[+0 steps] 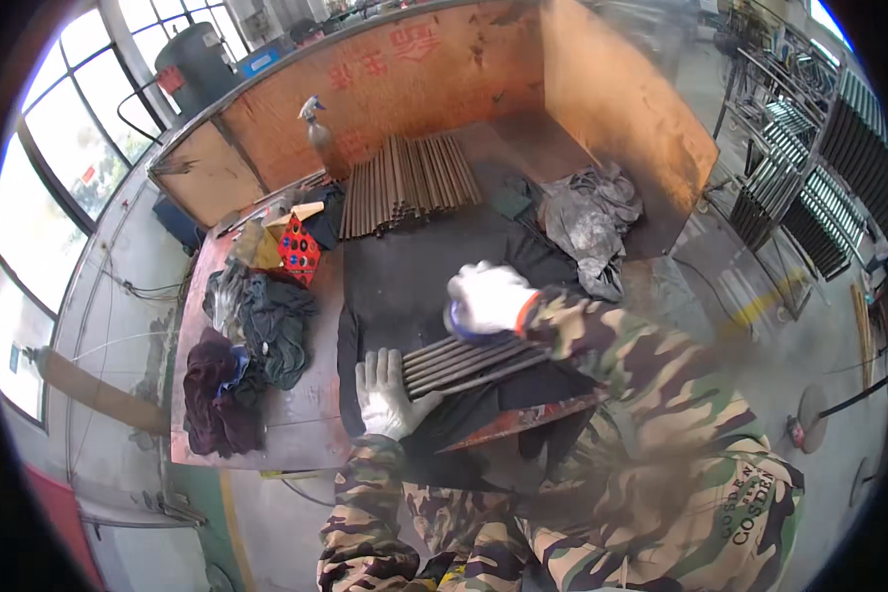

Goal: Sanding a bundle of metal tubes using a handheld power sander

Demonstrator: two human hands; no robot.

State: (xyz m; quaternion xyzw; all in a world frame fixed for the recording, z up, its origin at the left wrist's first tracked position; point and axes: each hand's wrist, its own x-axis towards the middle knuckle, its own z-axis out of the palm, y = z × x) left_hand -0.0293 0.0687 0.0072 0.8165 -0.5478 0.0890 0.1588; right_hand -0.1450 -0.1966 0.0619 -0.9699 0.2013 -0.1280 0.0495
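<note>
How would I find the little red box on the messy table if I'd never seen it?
Start at the long workbench walled by rusty orange boards. Go to its left side, just above the heap of dark cloths and left of the big stack of metal rods. The red box stands there with its flap open, the only bright red thing, with round holes in its face.

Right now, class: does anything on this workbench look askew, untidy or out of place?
The rods under the hands lie slanted across the dark mat, unlike the square stack behind. Crumpled rags sprawl at the left edge, grey cloth on the right.
</note>
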